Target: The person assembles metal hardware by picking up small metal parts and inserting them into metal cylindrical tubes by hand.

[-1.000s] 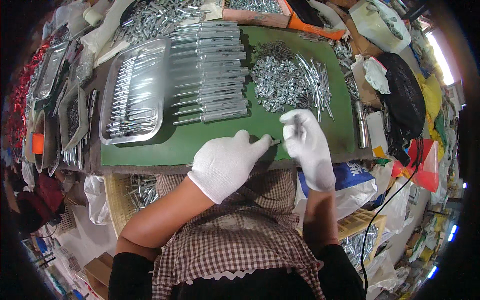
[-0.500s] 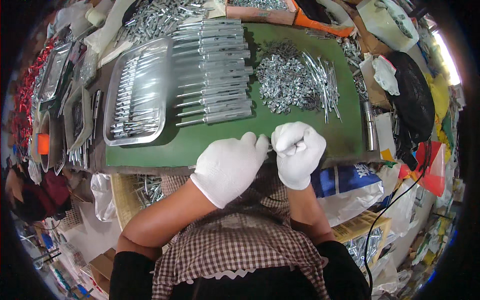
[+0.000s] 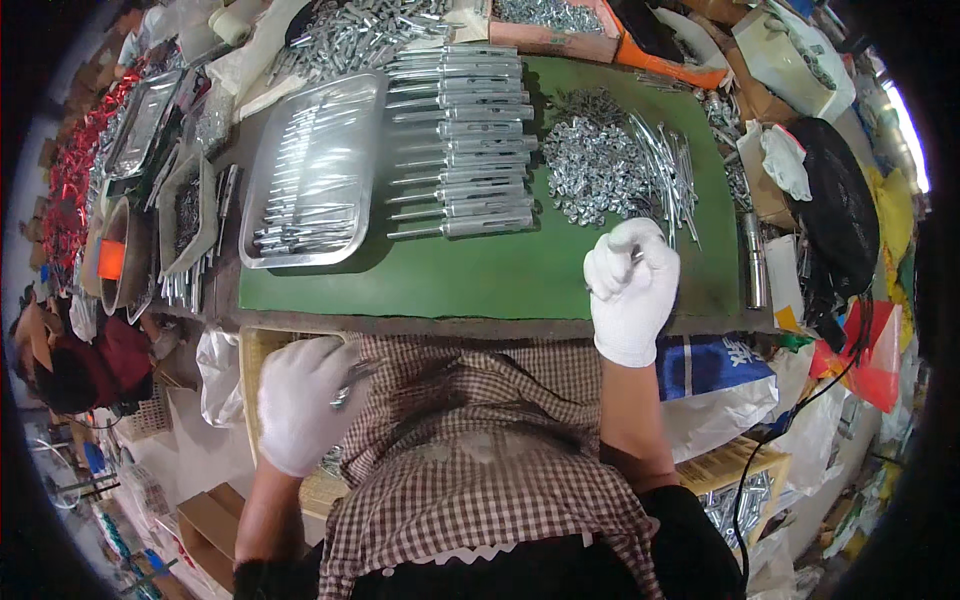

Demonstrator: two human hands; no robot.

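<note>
My left hand (image 3: 305, 405), in a white glove and smeared by motion, is low on the left over the yellow basket (image 3: 252, 360), in front of the table edge. Shiny metal shows beside its fingers; whether they grip it I cannot tell. Over the front right of the green work mat (image 3: 480, 285) is my right hand (image 3: 635, 285), also gloved, its fingers curled closed with a small dark spot between them that I cannot make out. Just beyond it lie a heap of small silver metal pieces (image 3: 590, 170) and a bundle of thin metal rods (image 3: 672, 170).
A row of metal tubes with thin rods (image 3: 485, 222) lies mid-mat. To its left stands a clear plastic tray (image 3: 250, 225) of slim metal rods. A heap of metal parts (image 3: 365, 35) is at the back; a metal cylinder (image 3: 754, 260) stands at the right edge.
My hands were together at the mat's front edge. The left has moved down and left to the basket; the right has shifted slightly, still closed. The view has shifted a little.
</note>
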